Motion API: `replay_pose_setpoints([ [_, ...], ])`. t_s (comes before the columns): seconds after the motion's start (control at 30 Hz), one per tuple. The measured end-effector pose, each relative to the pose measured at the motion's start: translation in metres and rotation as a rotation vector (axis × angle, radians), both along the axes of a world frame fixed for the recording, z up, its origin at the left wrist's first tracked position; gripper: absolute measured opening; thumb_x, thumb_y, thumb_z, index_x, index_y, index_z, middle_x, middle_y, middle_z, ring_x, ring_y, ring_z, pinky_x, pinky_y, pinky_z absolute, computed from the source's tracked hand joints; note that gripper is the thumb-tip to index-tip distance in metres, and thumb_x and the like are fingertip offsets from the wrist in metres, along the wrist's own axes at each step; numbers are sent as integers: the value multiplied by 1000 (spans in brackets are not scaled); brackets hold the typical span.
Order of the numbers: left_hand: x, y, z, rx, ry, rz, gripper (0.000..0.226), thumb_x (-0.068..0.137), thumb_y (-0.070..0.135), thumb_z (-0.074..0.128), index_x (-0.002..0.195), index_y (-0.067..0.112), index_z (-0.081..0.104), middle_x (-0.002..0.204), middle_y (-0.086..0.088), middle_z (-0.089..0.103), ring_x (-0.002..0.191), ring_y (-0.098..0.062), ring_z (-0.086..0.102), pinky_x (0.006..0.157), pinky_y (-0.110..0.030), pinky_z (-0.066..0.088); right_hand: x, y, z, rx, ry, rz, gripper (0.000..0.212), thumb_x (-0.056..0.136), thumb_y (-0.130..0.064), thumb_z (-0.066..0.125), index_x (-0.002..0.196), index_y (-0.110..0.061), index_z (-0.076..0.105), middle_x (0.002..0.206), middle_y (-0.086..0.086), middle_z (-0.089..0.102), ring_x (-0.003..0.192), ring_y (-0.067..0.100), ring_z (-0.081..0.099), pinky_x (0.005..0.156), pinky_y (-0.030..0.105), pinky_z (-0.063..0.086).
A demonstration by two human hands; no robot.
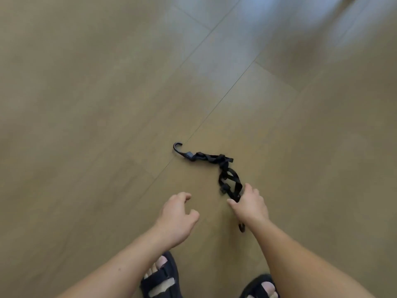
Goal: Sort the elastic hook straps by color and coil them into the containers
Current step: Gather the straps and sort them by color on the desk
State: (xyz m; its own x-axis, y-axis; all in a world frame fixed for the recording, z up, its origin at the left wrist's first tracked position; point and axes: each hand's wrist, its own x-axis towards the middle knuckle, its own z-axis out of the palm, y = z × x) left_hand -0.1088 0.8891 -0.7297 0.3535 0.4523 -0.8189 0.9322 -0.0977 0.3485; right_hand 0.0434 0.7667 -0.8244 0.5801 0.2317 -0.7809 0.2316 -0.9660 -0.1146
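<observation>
Black strap (223,168) tangled; my right hand (250,204) grips near end; my left hand (178,214) loosely curled, empty. Best untangle before coiling.

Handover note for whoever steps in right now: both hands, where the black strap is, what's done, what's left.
Right hand: grips the near end of the black hook strap.
Left hand: holds nothing, fingers loosely curled, beside the right hand.
Strap: bunched and uncoiled, trailing across the tiled floor. Its far hook points away, and its near hook shows below the right wrist.
Containers and other straps: none in view.
Done: the strap is in hand, nothing more shows.
Left: coil this strap, place it in the container for black, then sort the others.
</observation>
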Motion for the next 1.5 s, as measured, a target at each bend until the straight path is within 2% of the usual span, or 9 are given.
replay_pose_setpoints([
  [0.27, 18, 8, 2, 52, -18, -58, 58, 95, 23, 53, 149, 19, 34, 151, -1, 40, 135, -20, 41, 111, -35, 35, -4, -3, -5, 188, 62, -194, 11, 93, -25, 50, 94, -15, 47, 92, 3, 57, 82, 23, 56, 69, 35, 46],
  [0.57, 106, 11, 210, 182, -213, -459, 86, 87, 17, 61, 156, 33, 12, 162, 13, 18, 151, -7, 8, 120, -30, 19, 55, 10, 271, 556, 249, -103, 10, 82, -23, 58, 73, -24, 55, 66, -8, 57, 57, 10, 48, 52, 26, 37],
  [0.67, 131, 4, 292, 168, -316, -554, 78, 85, 22, 68, 152, 33, 28, 162, 13, 20, 151, -8, 7, 117, -23, 16, 76, -4, 382, 622, 240, 3, 18, 81, -24, 65, 70, -29, 52, 63, -14, 52, 55, 1, 46, 50, 15, 34],
  [0.83, 163, -27, 442, 74, -464, -588, 43, 81, 26, 66, 123, 32, 59, 129, 8, 63, 140, -4, 36, 105, -23, 38, 113, -59, 567, 614, 103, 82, 11, 85, -22, 65, 90, -12, 65, 76, 0, 64, 67, 14, 57, 59, 23, 43],
  [0.9, 176, -44, 500, 65, -502, -570, 16, 76, 33, 64, 84, 43, 55, 83, 10, 65, 94, -13, 64, 73, -29, 48, 126, -84, 635, 634, 46, 31, 12, 86, -24, 68, 96, -16, 67, 85, 1, 69, 75, 17, 64, 70, 31, 50],
  [0.97, 189, -60, 548, 74, -583, -562, 26, 76, 37, 68, 71, 37, 43, 62, 10, 52, 58, -10, 48, 52, -24, 36, 137, -110, 694, 679, -30, -17, 11, 87, -23, 70, 98, -21, 68, 86, -5, 70, 73, 8, 64, 73, 30, 52],
  [1.1, 206, -88, 623, 6, -689, -661, 19, 82, 27, 72, 88, 29, 54, 68, 13, 59, 57, -6, 53, 51, -14, 37, 137, -161, 786, 805, -226, -151, 18, 89, -18, 70, 106, -23, 67, 90, -18, 66, 71, -15, 58, 74, 11, 43],
  [1.33, 194, -116, 697, -246, -725, -808, 9, 89, 25, 70, 93, 17, 67, 78, -8, 70, 68, -18, 64, 66, -36, 51, 62, -245, 884, 943, -632, -536, 20, 87, -16, 74, 97, -31, 67, 85, -16, 68, 73, -7, 62, 73, 12, 47],
  [1.5, 184, -187, 748, -782, -787, -426, 12, 98, 11, 55, 102, 0, 56, 79, -11, 63, 66, -23, 64, 59, -40, 55, -20, -284, 887, 919, -888, -858, 16, 91, -28, 68, 92, -43, 62, 75, -7, 67, 68, 13, 64, 59, 15, 50],
])
